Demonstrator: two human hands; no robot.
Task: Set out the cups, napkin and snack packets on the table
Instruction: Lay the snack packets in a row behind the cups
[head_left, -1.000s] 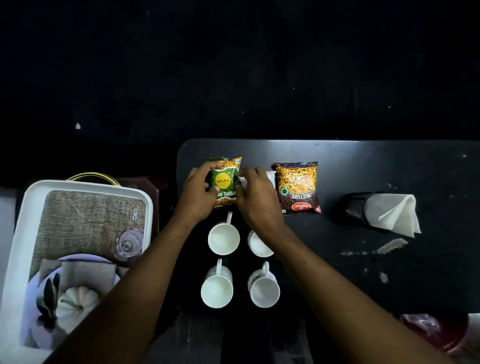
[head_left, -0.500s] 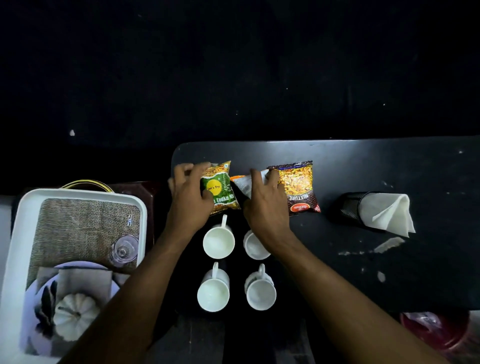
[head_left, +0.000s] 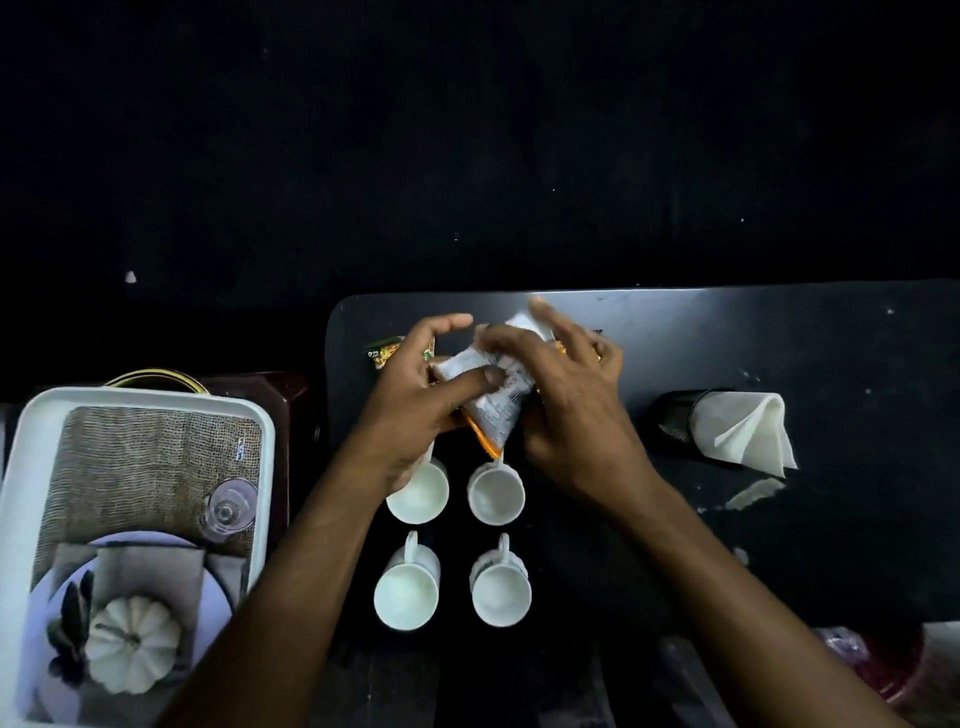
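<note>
Several white cups stand in a square on the black table (head_left: 727, 338), among them a near left cup (head_left: 405, 592) and a near right cup (head_left: 501, 592). Above the far cups, my left hand (head_left: 410, 400) and my right hand (head_left: 571, 415) both grip a snack packet (head_left: 496, 402), tilted with its silver back up and an orange edge showing. The left thumb presses on its face. A green packet (head_left: 384, 353) lies partly under my left hand. The brown packet is almost hidden under my right hand. A white napkin (head_left: 743, 434) sticks out of a black mesh holder (head_left: 675, 421) that lies on its side.
To the left of the table is a white tray (head_left: 21, 467) holding a burlap mat (head_left: 140, 467), a glass (head_left: 228, 506) on its side, a plate and a white pumpkin (head_left: 132, 642). A red object (head_left: 893, 670) sits at the near right corner. White scuffs mark the table.
My left hand has left the green packet. Both hands have lifted the middle packet and turned it silver side up. My right hand now covers the brown packet.
</note>
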